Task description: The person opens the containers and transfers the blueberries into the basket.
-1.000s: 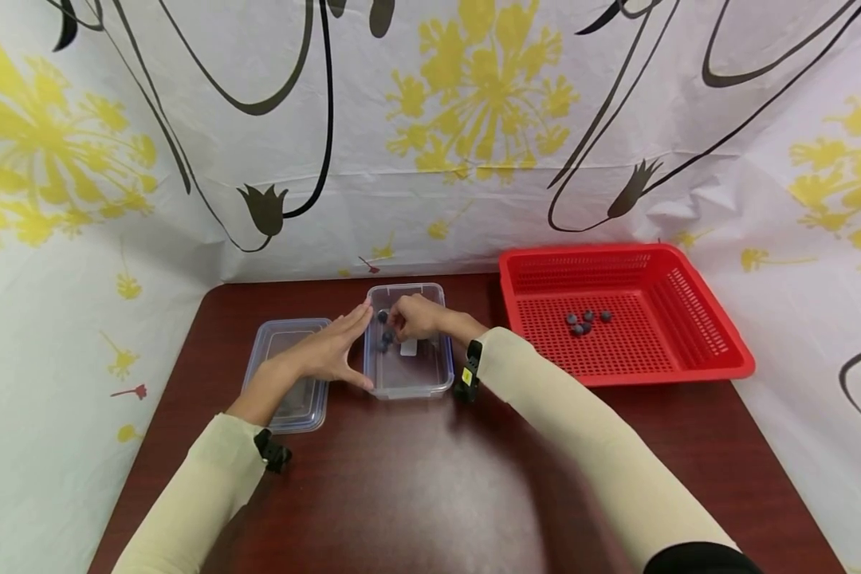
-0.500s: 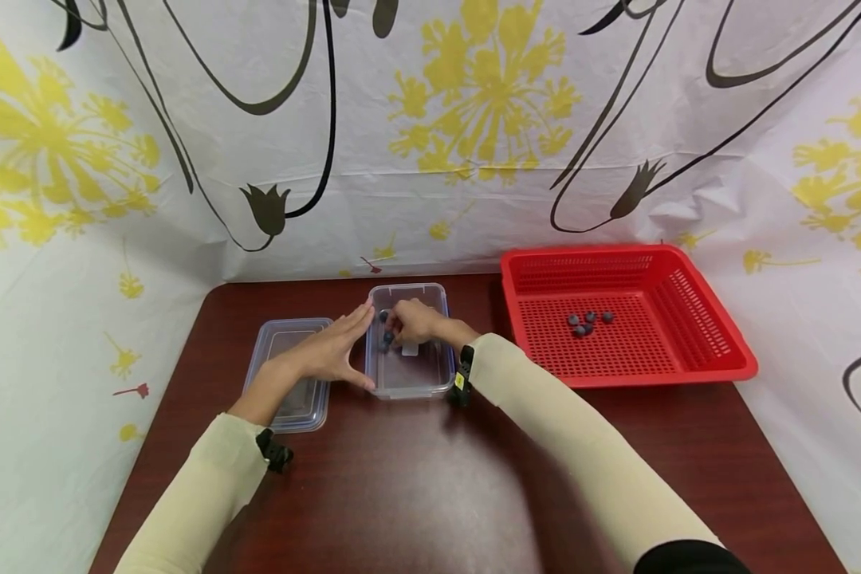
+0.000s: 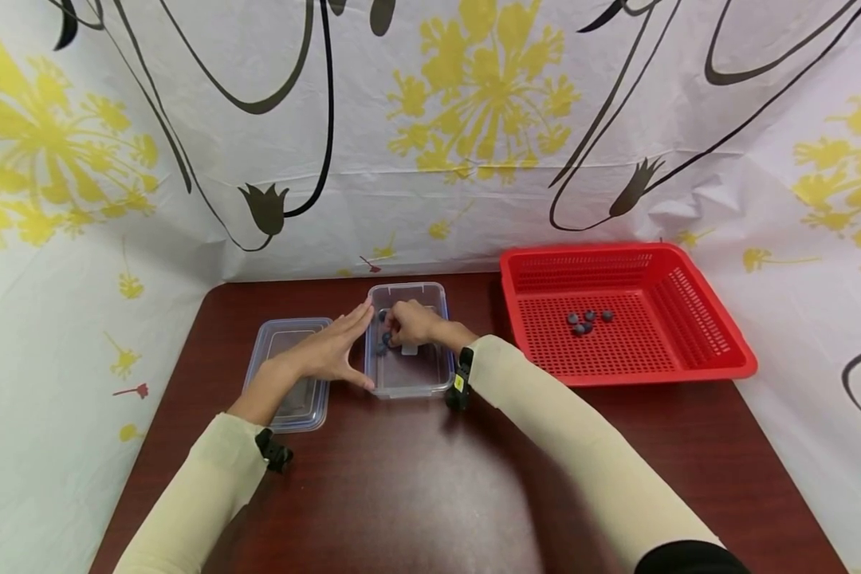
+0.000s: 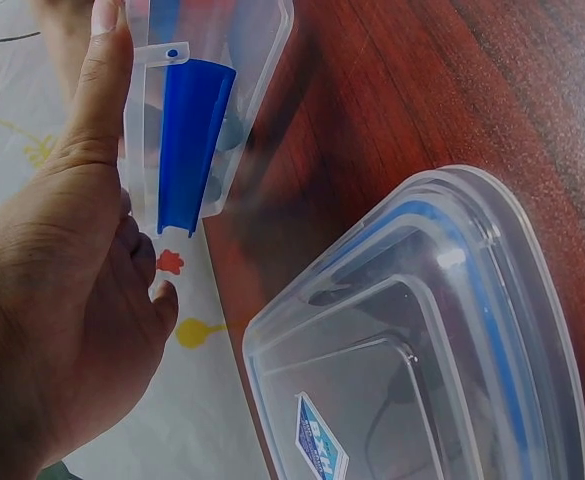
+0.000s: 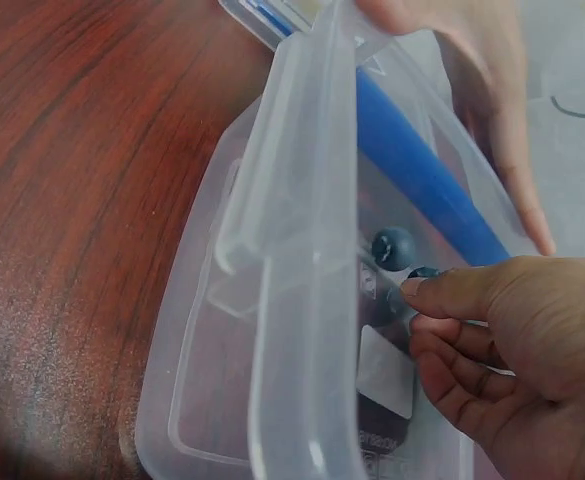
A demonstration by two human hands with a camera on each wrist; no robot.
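My left hand (image 3: 330, 351), thumb and fingers spread wide, steadies the left side of a clear plastic container (image 3: 410, 392) with a blue latch (image 4: 190, 145). Inside the container, my right hand (image 3: 414, 322) has curled fingers, and its thumb and index finger pinch a blueberry (image 5: 424, 271) that is mostly hidden. A loose blueberry (image 5: 393, 249) lies on the container floor beside the thumb, with another seen dimly through the wall. A pale label (image 5: 384, 372) shows near the curled fingers. Under my left forearm is a clear lid (image 3: 308, 414) with a blue seal.
A red perforated basket (image 3: 713, 351) stands on the right of the dark wooden table (image 3: 416, 494), with several blueberries (image 3: 587, 328) in it. Patterned white sheeting (image 3: 373, 199) rises behind the table and at both sides.
My right hand has shifted slightly within the container, and the blueberries by its fingertips sit a little differently. My left hand, the lid and the basket stay in place.
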